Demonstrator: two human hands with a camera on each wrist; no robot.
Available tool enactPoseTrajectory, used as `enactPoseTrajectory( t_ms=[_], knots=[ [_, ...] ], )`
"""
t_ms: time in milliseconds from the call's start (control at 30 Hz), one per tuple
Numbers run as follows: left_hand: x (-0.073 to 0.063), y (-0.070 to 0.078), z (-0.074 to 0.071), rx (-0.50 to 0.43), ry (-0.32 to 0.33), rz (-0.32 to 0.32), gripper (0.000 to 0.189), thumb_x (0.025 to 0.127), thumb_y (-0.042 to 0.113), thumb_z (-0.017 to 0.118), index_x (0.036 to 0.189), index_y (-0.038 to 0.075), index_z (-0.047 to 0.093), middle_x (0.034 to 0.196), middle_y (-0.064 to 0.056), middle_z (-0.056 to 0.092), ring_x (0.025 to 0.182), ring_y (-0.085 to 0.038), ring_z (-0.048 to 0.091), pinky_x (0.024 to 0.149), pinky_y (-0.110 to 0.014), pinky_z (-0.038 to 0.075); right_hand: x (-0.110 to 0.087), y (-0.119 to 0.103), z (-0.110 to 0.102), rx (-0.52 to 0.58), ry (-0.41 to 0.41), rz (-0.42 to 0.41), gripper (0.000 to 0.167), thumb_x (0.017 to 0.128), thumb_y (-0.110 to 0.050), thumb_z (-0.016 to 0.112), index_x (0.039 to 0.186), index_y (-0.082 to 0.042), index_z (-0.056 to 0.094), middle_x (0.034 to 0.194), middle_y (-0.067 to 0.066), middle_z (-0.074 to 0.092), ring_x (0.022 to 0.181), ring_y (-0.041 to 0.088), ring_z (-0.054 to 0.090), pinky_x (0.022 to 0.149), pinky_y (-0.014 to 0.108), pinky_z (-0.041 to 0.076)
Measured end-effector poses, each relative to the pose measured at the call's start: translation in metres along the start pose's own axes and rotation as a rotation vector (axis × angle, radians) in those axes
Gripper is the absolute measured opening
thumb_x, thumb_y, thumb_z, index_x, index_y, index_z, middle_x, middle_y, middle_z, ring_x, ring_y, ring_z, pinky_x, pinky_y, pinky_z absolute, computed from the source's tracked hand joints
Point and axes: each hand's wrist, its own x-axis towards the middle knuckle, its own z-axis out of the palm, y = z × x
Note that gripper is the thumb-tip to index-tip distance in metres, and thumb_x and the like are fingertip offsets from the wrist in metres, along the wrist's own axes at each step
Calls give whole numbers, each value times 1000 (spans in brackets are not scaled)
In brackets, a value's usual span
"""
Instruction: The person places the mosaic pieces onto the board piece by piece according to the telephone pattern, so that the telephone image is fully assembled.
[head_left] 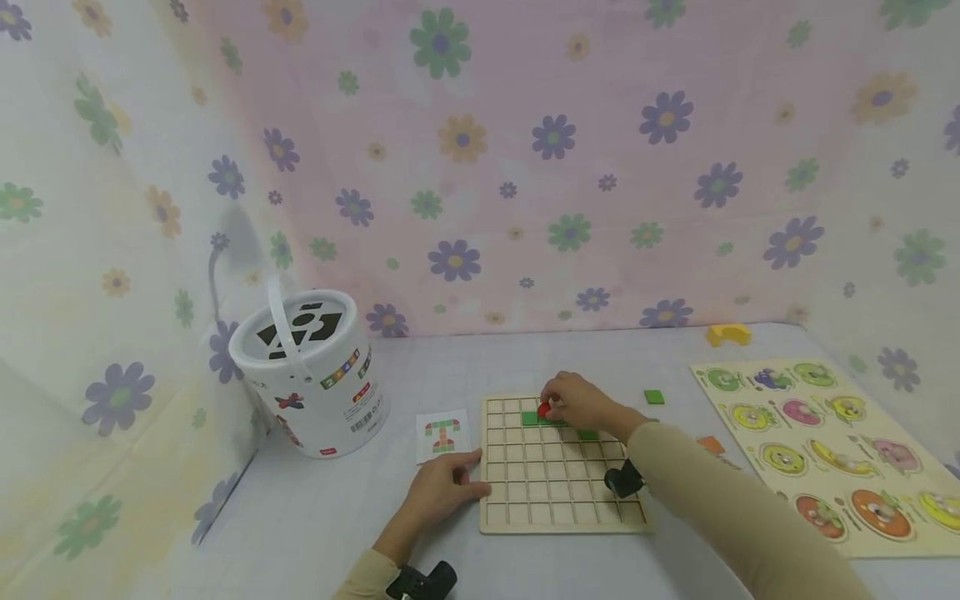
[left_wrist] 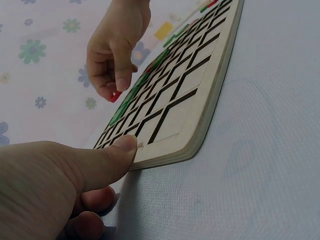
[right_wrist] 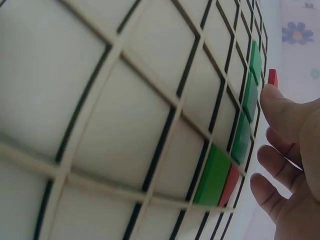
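My right hand (head_left: 581, 402) pinches a small red tile (right_wrist: 272, 77) between thumb and fingertips, just above the far rows of a wooden grid board (head_left: 517, 492). Below and beside it, several green tiles (right_wrist: 212, 175) sit in a far row of squares. A red tile (right_wrist: 229, 186) is set next to the nearest green one in the right wrist view. My left hand (head_left: 438, 492) touches the board's left edge, its thumb (left_wrist: 107, 157) lying straight on the rim in the left wrist view. Left of the board lies a pattern card (head_left: 447, 429) with a red, green and orange figure.
A white lidded bucket (head_left: 307, 392) stands back left. Right of the board are a loose green tile (head_left: 654, 397) and an orange tile (head_left: 711, 445). A fruit picture board (head_left: 817, 433) lies far right, with a yellow block (head_left: 727, 335) behind it. A flowered cloth hangs at the back.
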Motion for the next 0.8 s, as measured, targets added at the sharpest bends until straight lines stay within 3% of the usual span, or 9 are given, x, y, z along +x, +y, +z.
enactPoseTrajectory(
  t_ms=[233, 800],
  knots=[
    [1, 1, 0, -9, -17, -9, 62, 77, 37, 82, 132, 15, 63, 67, 6, 52, 61, -10, 44, 53, -21, 32, 9, -13, 11, -33, -35, 0, 18, 92, -16, 68, 109, -9, 66, 106, 6, 59, 99, 22, 54, 87, 42, 48],
    [0, 2, 0, -14, -12, -10, 62, 77, 36, 82, 132, 14, 63, 67, 6, 51, 61, -10, 44, 53, -21, 32, 23, -34, 22, -64, -22, 6, 15, 91, -16, 70, 105, -11, 68, 105, 5, 59, 100, 22, 56, 89, 43, 48]
  ],
)
